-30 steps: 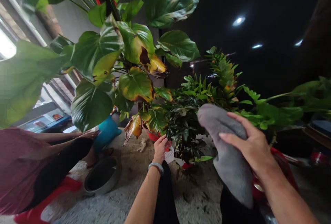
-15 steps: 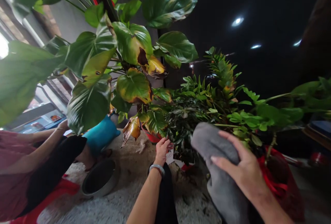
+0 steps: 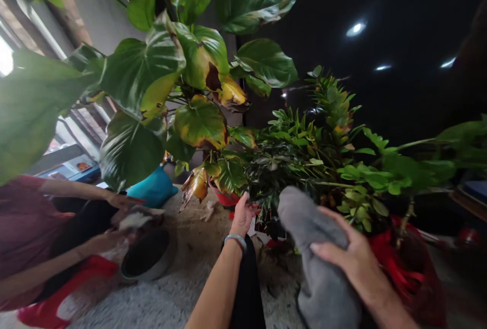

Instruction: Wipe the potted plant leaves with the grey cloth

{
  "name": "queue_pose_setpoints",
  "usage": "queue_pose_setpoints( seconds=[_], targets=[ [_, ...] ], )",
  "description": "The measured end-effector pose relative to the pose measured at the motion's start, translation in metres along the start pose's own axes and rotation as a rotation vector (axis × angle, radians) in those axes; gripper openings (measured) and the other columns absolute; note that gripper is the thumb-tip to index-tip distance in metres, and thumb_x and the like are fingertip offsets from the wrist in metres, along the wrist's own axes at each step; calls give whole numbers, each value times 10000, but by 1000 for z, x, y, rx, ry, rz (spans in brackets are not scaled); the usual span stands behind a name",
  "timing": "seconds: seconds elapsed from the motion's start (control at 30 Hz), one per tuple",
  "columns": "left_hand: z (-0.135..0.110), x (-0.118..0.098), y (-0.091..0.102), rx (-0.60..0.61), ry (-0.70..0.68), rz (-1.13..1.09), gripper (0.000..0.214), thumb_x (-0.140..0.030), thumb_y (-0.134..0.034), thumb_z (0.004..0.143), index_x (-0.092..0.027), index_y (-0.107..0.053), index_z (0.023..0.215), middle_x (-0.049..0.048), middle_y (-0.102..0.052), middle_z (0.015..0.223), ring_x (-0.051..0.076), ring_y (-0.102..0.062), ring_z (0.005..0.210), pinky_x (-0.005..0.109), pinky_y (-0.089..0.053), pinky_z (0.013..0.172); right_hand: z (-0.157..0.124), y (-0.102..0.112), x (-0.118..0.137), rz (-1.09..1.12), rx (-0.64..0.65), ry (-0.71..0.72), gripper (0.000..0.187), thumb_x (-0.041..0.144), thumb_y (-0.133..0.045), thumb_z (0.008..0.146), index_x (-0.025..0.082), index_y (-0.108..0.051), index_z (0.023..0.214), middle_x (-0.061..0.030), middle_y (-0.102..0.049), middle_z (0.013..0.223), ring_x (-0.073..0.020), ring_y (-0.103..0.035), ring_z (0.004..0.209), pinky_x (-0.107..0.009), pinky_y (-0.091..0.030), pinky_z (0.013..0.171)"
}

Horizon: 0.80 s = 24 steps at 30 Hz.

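Observation:
A grey cloth (image 3: 317, 248) hangs bunched from my right hand (image 3: 352, 258), with the thumb and fingers pressed into its folds. Its upper end stands beside the dark-leaved potted plant (image 3: 268, 177). My left hand (image 3: 243, 215), with a pale bangle at the wrist, is at the lower left edge of that plant. The fingers there are loosely bent and the thumb stands apart; I see nothing held in them. Above and to the left rises a tall plant with broad leaves (image 3: 201, 121), some yellow and brown at the edges.
At the left, a person in a pink top (image 3: 28, 227) leans over a dark round tub (image 3: 146, 255), hands on something pale and blurred. A turquoise object (image 3: 154, 189) lies behind. A red bag holding a potted plant (image 3: 414, 268) stands at right, before a dark glossy wall (image 3: 399, 20).
My left hand has risen slightly and its thumb has parted from the fingers. The cloth has shifted a little left. The other person's hands have come down over the tub.

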<state>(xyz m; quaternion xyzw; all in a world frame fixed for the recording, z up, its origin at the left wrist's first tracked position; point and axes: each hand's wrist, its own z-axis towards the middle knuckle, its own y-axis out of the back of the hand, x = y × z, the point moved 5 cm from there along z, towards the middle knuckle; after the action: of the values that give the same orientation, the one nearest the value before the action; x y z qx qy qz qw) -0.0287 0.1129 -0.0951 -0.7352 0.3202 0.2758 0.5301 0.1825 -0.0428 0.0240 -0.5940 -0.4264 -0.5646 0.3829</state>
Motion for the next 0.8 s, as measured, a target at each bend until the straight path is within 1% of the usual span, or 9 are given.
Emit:
queue_pose_setpoints(
  seconds=[0.07, 0.13, 0.23, 0.33, 0.43, 0.5, 0.63, 0.7, 0.8],
  targets=[
    [-1, -4, -2, 6, -36, -24, 396, -423, -781, 603, -188, -567, 839, -11, -647, 706, 116, -582, 538, 241, -476, 521, 22, 23, 25, -65, -201, 69, 702, 408, -755, 457, 203, -643, 1119, -53, -753, 931, -283, -692, 857, -371, -541, 779],
    [-3, -5, -3, -4, -61, -34, 405, -351, -816, 550, -193, -540, 800, -40, -620, 666, 98, -564, 515, 226, -471, 512, 44, 28, 29, -88, -303, 83, 743, 459, -743, 494, 184, -622, 1173, -60, -747, 937, -283, -692, 850, -384, -539, 776],
    [-3, -2, -2, -37, -51, -21, 413, -276, -830, 500, -192, -498, 731, -79, -563, 576, 66, -510, 440, 201, -435, 473, 53, 1, -8, -69, -186, -30, 677, 429, -726, 507, 163, -648, 1124, -65, -753, 872, -295, -698, 825, -411, -544, 772],
    [-2, -1, 2, -48, -48, -1, 397, -263, -825, 504, -189, -483, 692, -90, -537, 533, 61, -496, 407, 193, -403, 444, 22, -32, -49, -62, 75, -135, 589, 316, -715, 470, 175, -677, 1041, -61, -763, 843, -305, -700, 844, -422, -535, 820],
    [-1, -2, 5, -48, -43, 33, 391, -261, -831, 487, -184, -487, 655, -84, -540, 518, 72, -516, 418, 201, -408, 444, -12, -33, -45, -58, 219, -110, 593, 249, -682, 466, 192, -674, 1057, -58, -769, 877, -294, -701, 852, -403, -537, 829],
    [-1, -4, 7, -35, -33, 61, 381, -264, -834, 474, -180, -499, 635, -73, -552, 516, 82, -530, 437, 210, -415, 453, -13, -16, -19, -63, 163, -40, 636, 277, -697, 469, 204, -660, 1100, -59, -766, 911, -290, -701, 858, -384, -548, 804],
    [-3, -4, 7, -7, -3, 140, 364, -306, -828, 480, -178, -517, 618, -42, -577, 529, 114, -563, 470, 228, -418, 462, 33, 19, 28, -86, -187, 115, 750, 415, -757, 493, 212, -618, 1201, -57, -754, 953, -284, -700, 862, -374, -549, 786],
    [-3, -2, 8, 2, 13, 168, 361, -323, -824, 487, -176, -525, 626, -31, -596, 550, 125, -574, 474, 234, -420, 461, 56, 14, 17, -16, -237, 79, 737, 448, -748, 520, 180, -621, 1196, -62, -753, 934, -284, -702, 851, -380, -550, 773],
    [0, 0, 12, 1, 27, 178, 367, -323, -830, 491, -176, -516, 614, -40, -585, 537, 128, -571, 470, 238, -424, 463, 58, -19, -29, 48, -61, -109, 616, 403, -733, 533, 152, -669, 1092, -59, -758, 828, -292, -709, 791, -398, -559, 725]
  ],
)
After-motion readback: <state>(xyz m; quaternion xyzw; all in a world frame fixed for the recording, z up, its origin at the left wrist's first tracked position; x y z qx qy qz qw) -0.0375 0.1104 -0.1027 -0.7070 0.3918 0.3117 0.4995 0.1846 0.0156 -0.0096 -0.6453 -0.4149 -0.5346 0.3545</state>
